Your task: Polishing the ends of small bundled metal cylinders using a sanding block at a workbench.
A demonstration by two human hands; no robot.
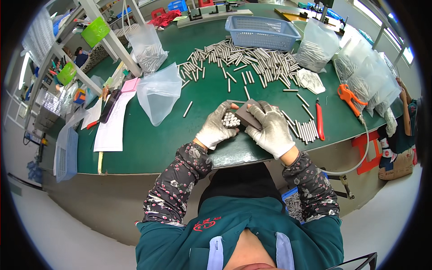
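My left hand (213, 128), in a whitish work glove with bare fingertips, is closed round a bundle of metal pins (231, 119), their round ends facing me. My right hand (275, 131), gloved the same way, grips a dark grey-brown rectangular block (248, 116) right beside the bundle. Whether the block touches the pin ends I cannot tell. Both hands are just above the front edge of the green table (202, 96). To the right of my right hand lies a row of several loose pins (308, 131), with red-handled pliers (320, 119) next to it.
A large heap of metal pins (270, 63) covers the table's far middle, before a blue plastic basket (262, 33). Bags of pins (317, 45) stand at the right, near an orange air gun (350, 96). An empty clear bag (158, 94) and paper (112, 121) lie left.
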